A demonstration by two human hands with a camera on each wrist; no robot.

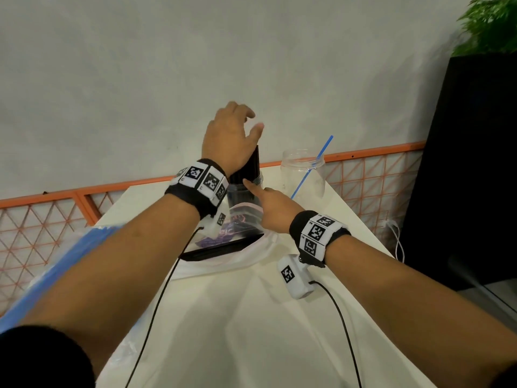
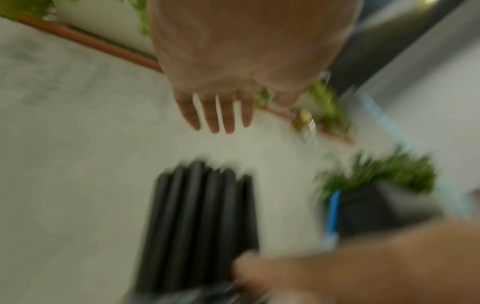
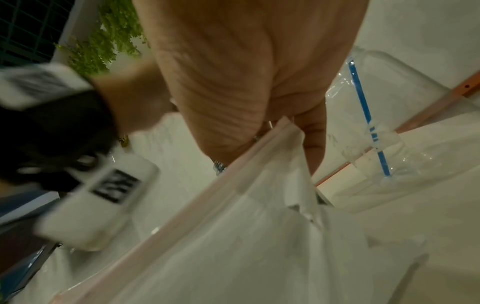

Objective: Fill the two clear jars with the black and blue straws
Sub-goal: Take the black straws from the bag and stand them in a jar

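White tabletop point(image 1: 251, 317) carries both jars: the black straws point(image 1: 247, 166) stand upright in the near jar point(image 1: 243, 196), directly below the left hand point(image 1: 229, 135) with fingers spread and released, while the right hand point(image 1: 268, 208) steadies that jar's neck, grip hidden.

Black straws point(image 1: 249, 169), one blue straw point(image 1: 313, 166), clear jars, orange railing point(image 1: 363, 154).

I see both forearms stretched forward: my left hand point(image 1: 231, 135) raised, fingers spread and relaxed; my right hand point(image 1: 270, 209) lower, its index finger pointing out.
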